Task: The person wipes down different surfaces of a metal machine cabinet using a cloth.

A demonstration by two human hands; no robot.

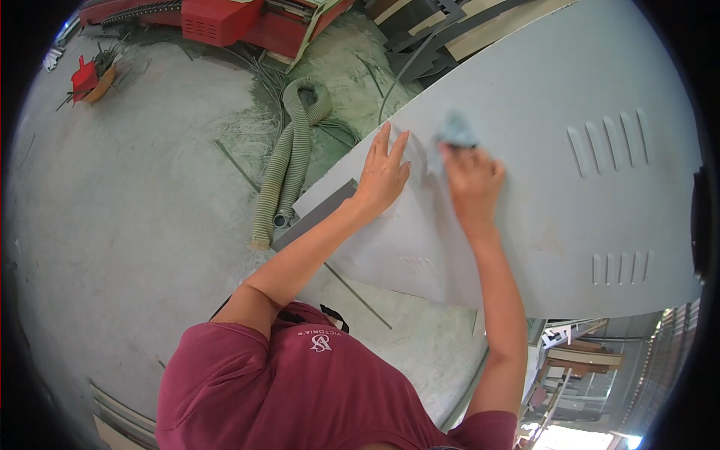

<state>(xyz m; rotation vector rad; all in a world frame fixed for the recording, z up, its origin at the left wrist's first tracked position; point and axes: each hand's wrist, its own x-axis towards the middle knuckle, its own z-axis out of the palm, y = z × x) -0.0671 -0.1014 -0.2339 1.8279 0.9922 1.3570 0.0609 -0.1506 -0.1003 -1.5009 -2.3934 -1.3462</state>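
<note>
A large light grey sheet-metal panel with raised louvre slots spreads out before me. My right hand grips a bluish cloth, blurred by motion, against the upper middle of the panel. To its left, my left hand lies near the panel's left edge, fingers stretched out and holding nothing. A dark grey strip shows under my left forearm by the panel edge.
On the concrete floor at left lies a ribbed flexible hose, with loose thin strips around it. A red machine stands at the top. A red dustpan rests in an orange basin farther left. Stacked boards sit behind the panel.
</note>
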